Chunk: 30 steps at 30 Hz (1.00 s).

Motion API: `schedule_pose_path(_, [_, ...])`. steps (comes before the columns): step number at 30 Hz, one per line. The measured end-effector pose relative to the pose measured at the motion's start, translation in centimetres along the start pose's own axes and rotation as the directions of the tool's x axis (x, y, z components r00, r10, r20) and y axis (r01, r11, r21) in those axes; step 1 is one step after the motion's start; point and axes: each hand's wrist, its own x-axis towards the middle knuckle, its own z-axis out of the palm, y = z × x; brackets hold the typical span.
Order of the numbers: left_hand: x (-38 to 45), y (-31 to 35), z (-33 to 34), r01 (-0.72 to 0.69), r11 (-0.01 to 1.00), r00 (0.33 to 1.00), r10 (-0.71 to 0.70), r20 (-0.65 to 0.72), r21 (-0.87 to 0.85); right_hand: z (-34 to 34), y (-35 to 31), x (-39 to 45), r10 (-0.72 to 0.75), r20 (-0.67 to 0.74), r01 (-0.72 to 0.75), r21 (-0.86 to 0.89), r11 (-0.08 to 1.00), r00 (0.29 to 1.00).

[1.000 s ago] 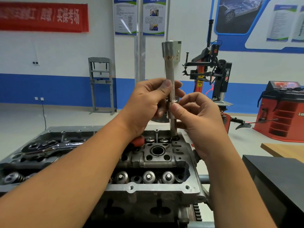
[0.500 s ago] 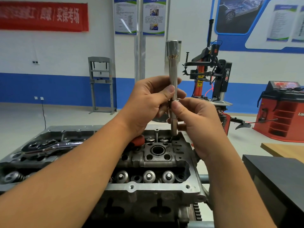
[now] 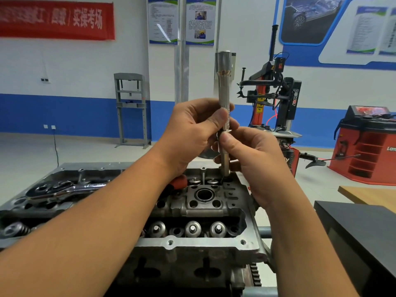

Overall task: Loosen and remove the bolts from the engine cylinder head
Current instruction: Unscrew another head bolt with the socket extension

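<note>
long socket [image 3: 224,86] upright, drive end up

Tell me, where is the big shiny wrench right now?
The ratchet wrench lies at the left of the head view, on the left part of the cylinder head, beyond the person's left forearm, and neither hand touches it.

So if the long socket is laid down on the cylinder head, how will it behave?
The long socket looks like polished steel, so probably stiff, heavy for its size and a little slippery. Being round, it may roll on the uneven cylinder head. Both the left hand and the right hand pinch it now.
</note>
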Motion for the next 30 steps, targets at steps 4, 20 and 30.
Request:
schedule_pose_path(4, [0.1,-0.2,0.3,-0.063,0.991,0.995,0.072,-0.075,0.118,0.4,-0.2,-0.2,-0.045,-0.154,0.022,-0.150,0.988,0.987])
schedule_pose_path(20, [0.0,-0.3,0.1,-0.053,0.993,0.997,0.058,-0.047,0.110,1.2,-1.0,-0.2,-0.080,-0.245,-0.036,-0.437,0.899,0.966])
schedule_pose_path(30, [-0.1,-0.1,0.1,0.019,1.000,0.999,-0.020,0.045,0.014,-0.1,-1.8,-0.2,0.061,-0.143,-0.090,-0.207,0.974,0.988])
